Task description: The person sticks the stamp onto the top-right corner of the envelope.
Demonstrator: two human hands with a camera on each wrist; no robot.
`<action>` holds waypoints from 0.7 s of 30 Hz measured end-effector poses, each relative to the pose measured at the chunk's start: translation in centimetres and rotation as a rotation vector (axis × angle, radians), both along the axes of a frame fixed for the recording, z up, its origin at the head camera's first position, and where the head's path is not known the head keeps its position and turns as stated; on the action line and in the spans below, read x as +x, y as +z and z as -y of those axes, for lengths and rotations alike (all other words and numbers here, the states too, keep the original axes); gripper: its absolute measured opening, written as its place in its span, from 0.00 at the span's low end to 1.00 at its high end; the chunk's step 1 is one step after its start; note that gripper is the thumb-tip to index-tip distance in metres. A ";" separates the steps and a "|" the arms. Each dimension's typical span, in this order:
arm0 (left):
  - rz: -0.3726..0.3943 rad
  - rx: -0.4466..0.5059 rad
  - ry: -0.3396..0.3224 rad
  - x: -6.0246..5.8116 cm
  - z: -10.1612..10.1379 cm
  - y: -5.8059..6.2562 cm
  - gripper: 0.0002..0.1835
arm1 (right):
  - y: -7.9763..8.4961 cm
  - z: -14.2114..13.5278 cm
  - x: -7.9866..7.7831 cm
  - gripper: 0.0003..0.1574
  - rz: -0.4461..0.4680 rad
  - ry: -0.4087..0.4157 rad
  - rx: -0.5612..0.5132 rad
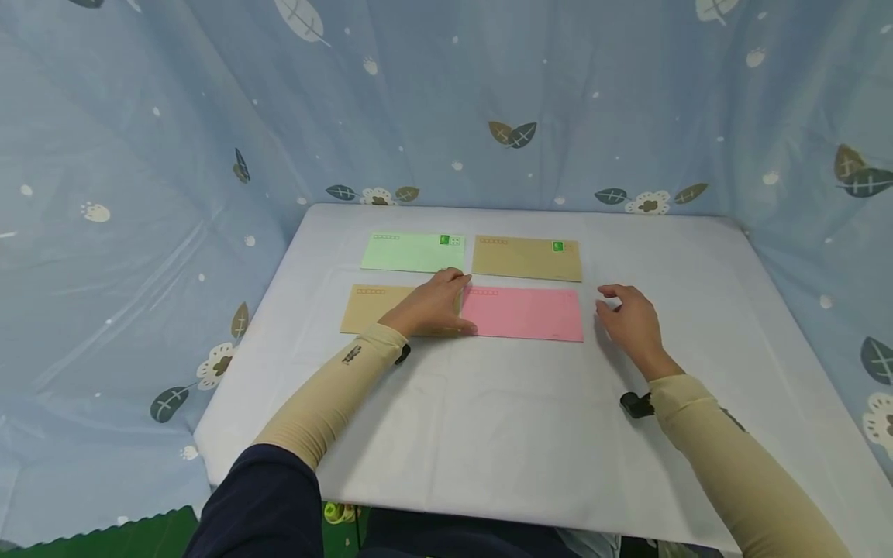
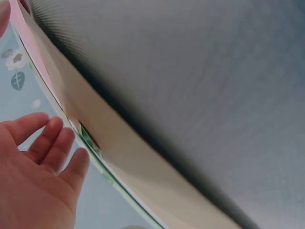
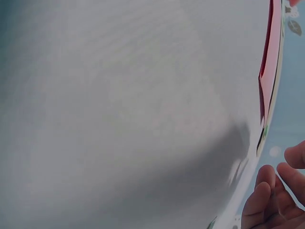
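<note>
In the head view four envelopes lie flat in two rows: a light green envelope [image 1: 405, 253] and a tan envelope [image 1: 526, 258] behind, another tan envelope [image 1: 370, 308] and a pink envelope [image 1: 523, 314] in front. Over the right end of the front tan envelope is my left hand [image 1: 432, 304], its thumb and fingers spread and reaching to the pink envelope's left edge. I cannot tell whether it touches either one. Just right of the pink envelope, my right hand [image 1: 633, 325] hovers above the table with loosely bent fingers and holds nothing.
A white cloth covers the table [image 1: 516, 426]. Blue curtain [image 1: 418, 101] with leaf and flower prints hangs behind and along both sides. A black wrist device [image 1: 636, 404] sits under the right wrist. Below the table's front edge is green floor [image 1: 163, 535].
</note>
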State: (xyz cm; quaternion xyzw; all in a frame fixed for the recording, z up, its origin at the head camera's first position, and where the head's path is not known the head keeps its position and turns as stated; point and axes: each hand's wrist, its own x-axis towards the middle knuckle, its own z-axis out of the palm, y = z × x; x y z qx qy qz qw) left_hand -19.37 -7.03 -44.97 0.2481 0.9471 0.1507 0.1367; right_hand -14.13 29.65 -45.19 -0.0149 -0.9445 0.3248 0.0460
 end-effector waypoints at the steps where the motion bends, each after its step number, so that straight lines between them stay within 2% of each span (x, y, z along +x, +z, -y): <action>1: -0.003 -0.006 -0.003 0.0 0.0 -0.1 0.64 | 0.0 -0.1 0.1 0.22 -0.006 -0.001 -0.002; 12: 0.004 -0.021 -0.020 0.1 0.0 -0.3 0.61 | -0.7 -2.2 1.0 0.22 -0.016 -0.028 -0.001; 21: -0.001 -0.027 -0.040 -0.3 0.0 -0.5 0.58 | -1.0 -3.5 1.6 0.23 -0.012 -0.040 -0.008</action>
